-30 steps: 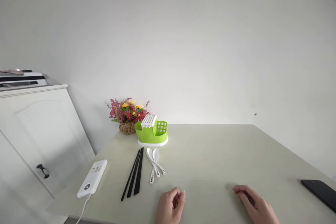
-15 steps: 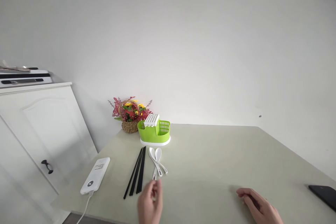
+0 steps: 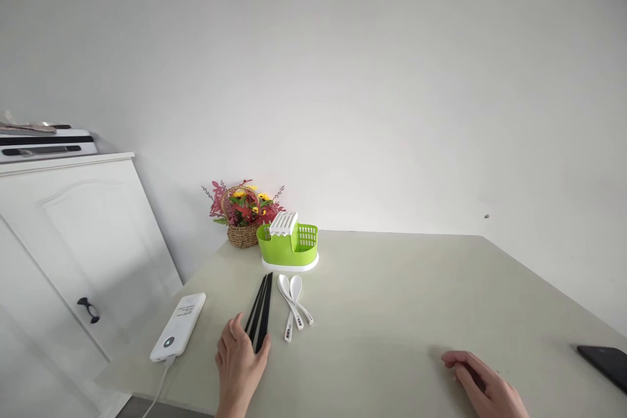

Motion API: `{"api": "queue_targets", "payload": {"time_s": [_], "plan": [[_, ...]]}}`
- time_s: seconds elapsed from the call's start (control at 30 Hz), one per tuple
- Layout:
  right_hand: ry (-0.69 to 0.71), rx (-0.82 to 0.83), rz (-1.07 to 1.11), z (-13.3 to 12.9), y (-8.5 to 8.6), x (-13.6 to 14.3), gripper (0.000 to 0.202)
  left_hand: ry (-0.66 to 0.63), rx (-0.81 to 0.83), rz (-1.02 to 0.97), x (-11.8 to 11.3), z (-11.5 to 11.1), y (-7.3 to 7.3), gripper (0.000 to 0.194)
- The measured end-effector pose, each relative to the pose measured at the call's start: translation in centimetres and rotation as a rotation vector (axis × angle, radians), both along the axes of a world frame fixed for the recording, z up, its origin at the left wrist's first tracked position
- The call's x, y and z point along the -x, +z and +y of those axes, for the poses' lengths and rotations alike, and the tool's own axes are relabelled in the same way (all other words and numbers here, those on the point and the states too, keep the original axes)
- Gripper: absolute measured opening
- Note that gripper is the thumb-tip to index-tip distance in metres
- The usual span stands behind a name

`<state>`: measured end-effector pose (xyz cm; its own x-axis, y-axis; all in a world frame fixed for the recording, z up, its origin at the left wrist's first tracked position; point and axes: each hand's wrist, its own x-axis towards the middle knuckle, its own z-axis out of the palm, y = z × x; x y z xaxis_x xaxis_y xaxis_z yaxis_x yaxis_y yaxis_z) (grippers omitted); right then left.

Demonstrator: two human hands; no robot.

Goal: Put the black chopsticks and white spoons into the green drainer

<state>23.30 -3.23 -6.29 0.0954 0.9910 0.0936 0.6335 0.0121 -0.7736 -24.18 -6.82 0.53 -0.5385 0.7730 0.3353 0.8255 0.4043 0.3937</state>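
Observation:
My left hand (image 3: 240, 362) reaches over the lower ends of several black chopsticks (image 3: 260, 304). Its thumb lies along their right side and its fingers curl at their left, closed around the bunch; the hand hides part of the lower ends. To the right of the chopsticks, several white spoons (image 3: 294, 300) lie crossed, with dark markings on their handles. My right hand (image 3: 484, 382) rests on the table at the lower right, fingers loosely curled together, with nothing visible in them.
Behind the chopsticks stands a green utensil holder (image 3: 277, 251) with a white slatted top and base. A wicker flower basket (image 3: 242, 236) is beside it. A white power bank (image 3: 179, 326) with a cable lies left; a black phone (image 3: 605, 364) lies at the right of the table (image 3: 382, 307).
My left hand has moved left from below the spoons to the chopsticks and closed around their lower ends. The right hand has stayed in place.

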Motion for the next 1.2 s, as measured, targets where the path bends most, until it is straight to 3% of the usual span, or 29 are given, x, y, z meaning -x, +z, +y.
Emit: {"api": "queue_targets", "payload": {"time_s": [0.2,0.43,0.53,0.87,1.03,1.2], "plan": [[0.004,0.009,0.015,0.0,0.2,0.2,0.034,-0.007,0.129,0.078,0.7,1.2,0.8,0.069],[0.009,0.003,0.002,0.1,-0.4,0.0,0.035,-0.022,0.449,0.147,0.0,4.4,5.1,0.065],[0.009,0.014,0.005,0.2,-0.7,-0.2,0.036,-0.028,0.522,0.152,-0.3,5.5,6.0,0.06],[0.011,0.009,0.045,0.0,-0.3,-0.2,0.036,-0.044,0.609,0.144,0.8,8.4,5.5,0.047],[0.024,0.028,0.076,-0.2,0.3,0.1,0.036,-0.044,0.52,0.166,0.7,7.4,4.8,0.046],[0.023,0.032,0.085,-0.3,0.3,0.2,0.035,-0.019,0.411,0.139,1.2,5.9,4.9,0.03]]}}
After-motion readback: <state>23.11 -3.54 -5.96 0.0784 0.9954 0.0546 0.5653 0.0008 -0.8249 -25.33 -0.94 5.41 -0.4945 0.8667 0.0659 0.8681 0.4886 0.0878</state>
